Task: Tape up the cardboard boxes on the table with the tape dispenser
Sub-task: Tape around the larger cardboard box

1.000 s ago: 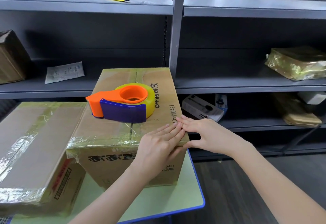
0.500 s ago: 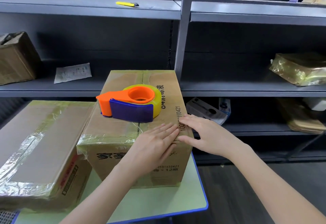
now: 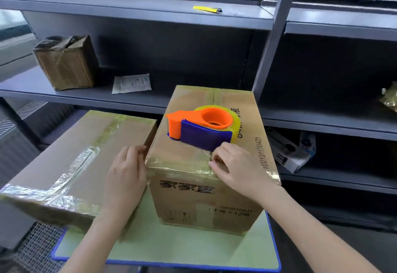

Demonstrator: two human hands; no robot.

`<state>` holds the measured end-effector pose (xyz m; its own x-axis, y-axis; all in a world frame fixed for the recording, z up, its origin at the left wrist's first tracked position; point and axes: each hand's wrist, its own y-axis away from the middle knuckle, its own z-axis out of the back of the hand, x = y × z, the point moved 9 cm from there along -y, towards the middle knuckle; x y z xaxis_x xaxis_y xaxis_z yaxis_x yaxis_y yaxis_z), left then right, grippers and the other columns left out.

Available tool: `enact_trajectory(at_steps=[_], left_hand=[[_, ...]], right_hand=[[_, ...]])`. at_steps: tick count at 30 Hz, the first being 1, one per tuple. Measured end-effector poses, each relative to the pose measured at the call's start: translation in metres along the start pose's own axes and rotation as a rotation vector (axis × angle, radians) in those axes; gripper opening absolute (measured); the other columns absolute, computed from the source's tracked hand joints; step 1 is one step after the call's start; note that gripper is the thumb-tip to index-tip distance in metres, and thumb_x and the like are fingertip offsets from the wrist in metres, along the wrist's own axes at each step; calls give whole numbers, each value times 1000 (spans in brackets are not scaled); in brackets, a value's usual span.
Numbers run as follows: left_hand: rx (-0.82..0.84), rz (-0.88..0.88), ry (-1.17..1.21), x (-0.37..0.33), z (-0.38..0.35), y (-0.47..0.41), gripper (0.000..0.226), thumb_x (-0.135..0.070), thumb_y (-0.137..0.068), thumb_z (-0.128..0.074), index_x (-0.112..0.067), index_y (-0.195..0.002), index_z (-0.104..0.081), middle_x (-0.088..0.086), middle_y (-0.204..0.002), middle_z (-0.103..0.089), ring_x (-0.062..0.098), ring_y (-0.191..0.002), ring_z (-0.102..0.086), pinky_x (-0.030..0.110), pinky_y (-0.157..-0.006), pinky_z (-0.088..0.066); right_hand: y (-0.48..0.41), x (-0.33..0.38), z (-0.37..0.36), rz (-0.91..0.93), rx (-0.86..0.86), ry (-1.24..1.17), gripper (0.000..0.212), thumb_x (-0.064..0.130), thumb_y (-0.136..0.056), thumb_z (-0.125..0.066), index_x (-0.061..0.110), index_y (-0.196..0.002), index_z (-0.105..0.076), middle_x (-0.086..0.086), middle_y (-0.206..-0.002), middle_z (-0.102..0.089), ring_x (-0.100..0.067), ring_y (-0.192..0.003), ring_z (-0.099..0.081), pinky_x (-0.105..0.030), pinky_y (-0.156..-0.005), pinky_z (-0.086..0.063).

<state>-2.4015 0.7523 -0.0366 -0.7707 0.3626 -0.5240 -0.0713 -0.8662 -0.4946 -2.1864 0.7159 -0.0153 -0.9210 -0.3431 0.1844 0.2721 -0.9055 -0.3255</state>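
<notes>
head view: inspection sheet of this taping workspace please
surface: green table, blue rim, carrying two boxes.
job's things: printed box, tape along its top front edge; tape dispenser lying on it; larger taped box to its left.
clutter: yellow cutter, paper slip, small box on the shelves.
hands: left hand against the printed box's top left edge; right hand, fingers curled, at its top front edge beside the dispenser, grip unclear.
cables: nothing seen.
surroundings: grey shelving behind; wire mesh lower left.
</notes>
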Motion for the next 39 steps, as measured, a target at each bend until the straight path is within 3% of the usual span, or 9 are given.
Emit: enact_trajectory(at_steps=[6,10,13,18,21,25,29,34,39], left_hand=[[256,30,183,29,-18,11,27,-2,-94,-42,-18,-113,-54,-16,-73,-56,15,-72,-57,34,-64,-44],[429,-82,287,25,-20,19,58,0,-87,-59,-21,-138,-41,-12,-89,-62,2,-84,-59,14,-77,-46],[530,-38,369,27,-22,20,72,-14,-80,-73,-34,-137,-33,-8,-87,-64,6,-83,-60,13,-77,-47],[561,6,334,27,-28,13,77,-11,-85,-68,-37,-141,-23,-20,-90,-60,6,-81,-60,19,-77,-49],[553,4,274,33,-31,8,66,-15,-85,-68,-31,-141,-37,-14,-79,-65,4,-76,-61,20,-77,-49],[567,51,308,34,-42,19,68,-17,-86,-67,-32,-143,-32,-8,-74,-70,0,-72,-65,13,-73,-49],[483,181,426,43,-48,25,43,-12,-82,-70,-22,-122,-56,-5,-66,-71,4,-62,-66,18,-61,-52],[510,165,414,43,-53,23,32,-16,-81,-71,-34,-98,-52,-1,-61,-68,8,-54,-61,14,-56,-46],[554,43,247,39,-54,22,41,-22,-86,-65,-49,-84,-34,-4,-60,-65,4,-53,-57,18,-61,-46]], right_hand=[[-24,40,-14,164,-110,101,41,40,-89,-39,14,-96,-70,3,-70,-56,-12,-57,-56,-22,-43,-44],[-37,68,-23,263,-154,91,45,44,-88,-41,16,-104,-72,1,-68,-53,-13,-56,-52,-23,-45,-39],[-51,83,-31,285,-124,62,53,55,-85,-41,19,-112,-70,1,-68,-51,-14,-58,-51,-24,-46,-41],[-63,96,-44,315,-97,119,52,53,-75,-70,24,-119,-67,-1,-66,-51,-16,-56,-51,-26,-46,-37],[-64,96,-43,324,-120,115,49,52,-74,-73,27,-116,-68,0,-65,-50,-15,-56,-49,-24,-47,-33],[-64,96,-45,323,-125,137,49,54,-76,-69,30,-118,-66,2,-67,-50,-13,-58,-48,-22,-50,-30],[-64,95,-47,322,-128,166,48,56,-76,-69,30,-116,-67,2,-68,-51,-12,-58,-49,-22,-50,-31],[-66,97,-46,271,-121,148,54,68,-79,-44,32,-111,-69,5,-66,-52,-11,-56,-50,-23,-47,-36],[-69,103,-49,215,-151,218,47,63,-69,-69,31,-103,-72,5,-64,-55,-13,-53,-52,-25,-47,-37]])
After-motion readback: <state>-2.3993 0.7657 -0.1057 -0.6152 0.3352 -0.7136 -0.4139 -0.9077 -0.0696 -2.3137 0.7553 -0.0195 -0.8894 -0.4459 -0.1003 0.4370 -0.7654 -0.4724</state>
